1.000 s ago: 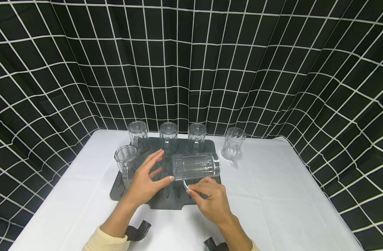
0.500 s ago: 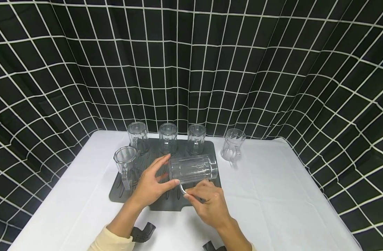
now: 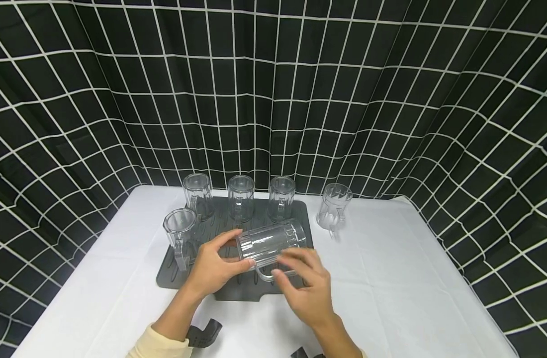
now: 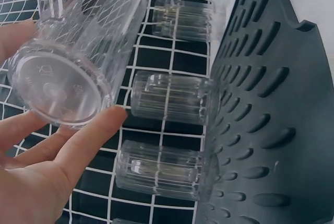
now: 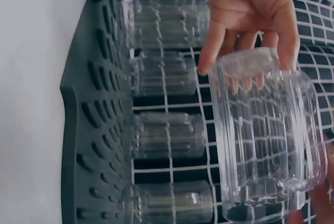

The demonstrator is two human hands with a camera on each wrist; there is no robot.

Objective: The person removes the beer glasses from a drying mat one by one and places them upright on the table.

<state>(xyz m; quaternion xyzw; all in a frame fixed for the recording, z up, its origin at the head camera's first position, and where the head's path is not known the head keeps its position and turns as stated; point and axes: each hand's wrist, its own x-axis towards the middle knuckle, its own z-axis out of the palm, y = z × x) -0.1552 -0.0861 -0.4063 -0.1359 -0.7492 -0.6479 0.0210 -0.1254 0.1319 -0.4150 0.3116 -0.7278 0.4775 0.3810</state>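
Observation:
A clear glass beer mug (image 3: 273, 241) lies tilted on its side above the dark drying mat (image 3: 236, 294). My left hand (image 3: 213, 263) holds it by the base end, thumb on the near side and fingers on the far side. The left wrist view shows the round base (image 4: 57, 88) between those fingers. The mug's mouth points right and slightly away. Beneath the body hangs its handle (image 3: 265, 274), near my right hand (image 3: 307, 283), whose fingers are loosely bent beside the glass and hold nothing. Only a few right fingertips (image 5: 319, 200) show in the right wrist view.
Three glass mugs (image 3: 240, 199) stand in a row along the back of the mat. Another mug (image 3: 180, 231) stands at its left edge, close to my left hand. One more mug (image 3: 333, 206) stands on the white tablecloth (image 3: 390, 268) to the right. A gridded black curtain (image 3: 273, 99) surrounds the table.
My left hand, open beside the base earlier, now grips it. The right hand has let go of the handle. The mug has shifted left and tilted, its handle turning more into view.

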